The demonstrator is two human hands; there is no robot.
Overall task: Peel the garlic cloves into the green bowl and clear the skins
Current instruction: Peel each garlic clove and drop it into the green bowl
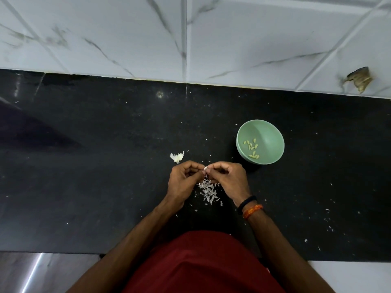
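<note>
Red shirt (203, 265) nearest the camera, forearms reaching out over the black countertop (84, 187). Black and orange wristbands (249, 208) on right wrist. Pile of garlic skins (208, 191) lies directly under the fingers, between the two wrists. Left hand (183, 182) and right hand (230, 179) meet fingertip to fingertip, both pinching one garlic clove (205, 168). Unpeeled garlic piece (177, 157) just beyond left fingers. Green bowl (273, 134) beyond and right of right fingers, peeled cloves (251, 148) inside. White marble-look wall tiles (254, 39) farthest.
</note>
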